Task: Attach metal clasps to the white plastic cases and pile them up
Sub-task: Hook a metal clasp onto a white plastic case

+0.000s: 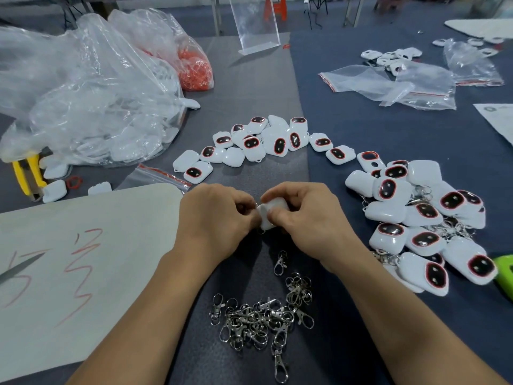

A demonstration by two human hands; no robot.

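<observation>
My left hand (219,215) and my right hand (302,215) meet over the table's middle, both pinching one white plastic case (270,212) between them. A metal clasp seems to sit at the case's left edge, mostly hidden by my left fingers. Below my hands lies a heap of loose metal clasps (263,318), with one clasp (279,263) apart from it. A row of white cases without clasps (258,143) lies beyond my hands. To the right is a pile of cases with clasps attached (419,223).
A big clear bag of white cases (91,101) and a bag of orange parts (194,68) sit at the back left. A white paper sheet with red marks (69,262) covers the left. Yellow pliers (27,173), empty zip bags (388,84) and a green object (503,270) lie around.
</observation>
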